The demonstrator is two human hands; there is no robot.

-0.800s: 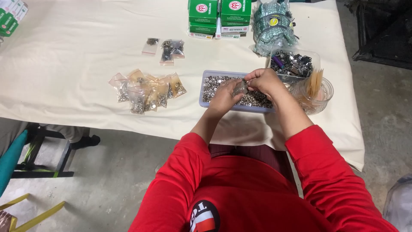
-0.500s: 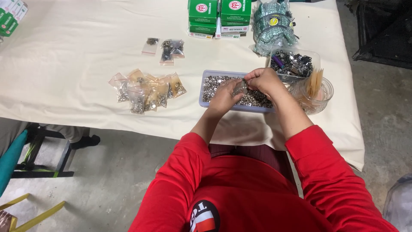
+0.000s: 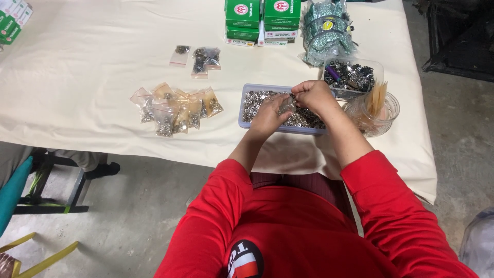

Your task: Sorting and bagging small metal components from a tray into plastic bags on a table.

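Over the lilac tray (image 3: 245, 119) of small metal snap fasteners (image 3: 257, 100), my left hand (image 3: 267, 117) and right hand (image 3: 314, 96) pinch a small clear bag (image 3: 286, 106) between them, fingers narrow; light, flimsy and slippery, I judge, best gripped at its mouth

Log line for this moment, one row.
left hand and right hand together hold small clear bag | over tray of metal parts | filled bags lie left on table

Cream-covered tabletop (image 3: 77, 77) has a heap of filled little baggies (image 3: 175, 108), stacked green boxes (image 3: 260, 20), a glass jar of sticks (image 3: 375, 110), and a teal chair (image 3: 13, 198) down left.
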